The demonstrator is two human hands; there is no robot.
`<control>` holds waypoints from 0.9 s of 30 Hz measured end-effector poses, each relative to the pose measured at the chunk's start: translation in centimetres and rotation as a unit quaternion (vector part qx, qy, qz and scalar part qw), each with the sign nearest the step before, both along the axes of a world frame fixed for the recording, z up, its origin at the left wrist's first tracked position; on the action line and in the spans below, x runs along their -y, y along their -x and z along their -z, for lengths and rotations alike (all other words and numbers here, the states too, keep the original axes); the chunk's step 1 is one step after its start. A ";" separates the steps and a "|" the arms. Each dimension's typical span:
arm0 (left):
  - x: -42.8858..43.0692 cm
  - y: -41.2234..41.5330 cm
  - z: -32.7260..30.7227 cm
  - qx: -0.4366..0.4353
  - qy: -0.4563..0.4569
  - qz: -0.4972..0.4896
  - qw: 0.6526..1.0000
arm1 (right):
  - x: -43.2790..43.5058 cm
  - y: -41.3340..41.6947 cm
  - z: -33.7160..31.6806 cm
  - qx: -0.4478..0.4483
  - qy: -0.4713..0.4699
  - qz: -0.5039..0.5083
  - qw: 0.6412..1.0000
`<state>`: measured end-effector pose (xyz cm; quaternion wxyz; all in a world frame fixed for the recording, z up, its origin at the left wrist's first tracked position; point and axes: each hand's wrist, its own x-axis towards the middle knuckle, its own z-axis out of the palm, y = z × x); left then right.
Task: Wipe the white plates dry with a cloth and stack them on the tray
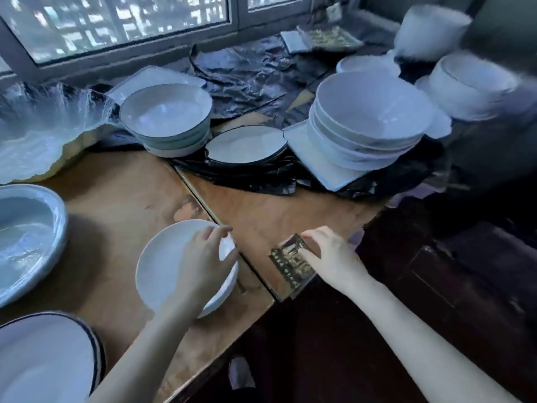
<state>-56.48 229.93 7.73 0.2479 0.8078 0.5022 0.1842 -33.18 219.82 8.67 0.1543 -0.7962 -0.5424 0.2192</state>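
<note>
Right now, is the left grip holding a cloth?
No, the left grip holds a white plate by its rim.

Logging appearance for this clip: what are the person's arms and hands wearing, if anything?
The left hand and right hand wear no gloves. Both arms are bare right to the frame's edge, with no sleeves in view. No ring, watch or bracelet shows on either side.

Before me a worn wood table (122, 199) met a grey-framed window (116, 21), cool daylight coming through; a crumpled black sheet (247, 74) lay under it, dark furniture (465, 271) to my right.
</note>
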 end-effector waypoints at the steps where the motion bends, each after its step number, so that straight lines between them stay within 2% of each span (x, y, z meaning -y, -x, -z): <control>1: 0.7 -2.0 -0.6 -0.022 -0.022 0.053 0.998 | 2.1 -1.5 -0.9 0.030 -0.003 0.008 1.000; 6: 8.7 -14.5 -3.8 -0.095 -0.136 0.277 0.946 | 17.4 -9.0 -4.2 0.147 0.007 0.087 0.985; 11: 22.3 -28.2 -6.1 -0.095 -0.212 0.459 0.858 | 36.9 -14.9 -6.2 0.197 0.050 0.240 0.949; 14: 32.9 -35.7 -7.4 -0.078 -0.250 0.557 0.788 | 49.5 -16.3 -7.4 0.218 0.078 0.347 0.909; 17: 45.1 -41.1 -8.6 -0.045 -0.263 0.650 0.712 | 61.6 -15.4 -8.4 0.212 0.100 0.466 0.853; 20: 58.2 -44.1 -9.7 -0.007 -0.281 0.739 0.612 | 72.7 -11.8 -9.0 0.182 0.114 0.583 0.783; 27: 87.5 -41.6 -10.7 0.055 -0.257 0.888 0.378 | 91.9 3.4 -8.7 0.123 0.159 0.788 0.582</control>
